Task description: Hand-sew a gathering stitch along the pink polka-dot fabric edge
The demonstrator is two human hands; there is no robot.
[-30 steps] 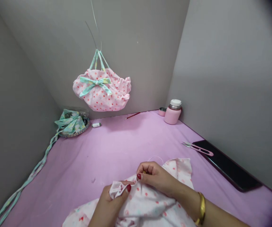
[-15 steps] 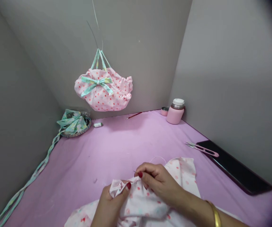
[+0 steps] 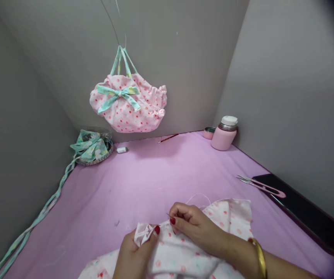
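Observation:
White cotton fabric (image 3: 181, 257) with pink and red dots lies bunched at the front of the table. My left hand (image 3: 138, 250) pinches its gathered edge between thumb and fingers, with a folded bit sticking up by the thumb. Just right of that, my right hand (image 3: 188, 223) is closed on a thin needle (image 3: 168, 215), whose tip shows past the fingertips. A fine pale thread (image 3: 198, 194) loops up behind the right hand. Where the thread enters the cloth is too small to make out.
A dotted baby garment (image 3: 129, 108) with a green bow hangs at the back. A basket (image 3: 97, 159) of green fabric and a thread spool (image 3: 122, 150) stand left. Pink jar (image 3: 223, 137), pencil (image 3: 167, 138), thread snips (image 3: 262, 187) and a black flat object (image 3: 303, 217) lie around.
The view has shifted a little. My right hand has drawn slightly away from the left with the needle, and more of the cloth's edge shows between them. The left grip is unchanged.

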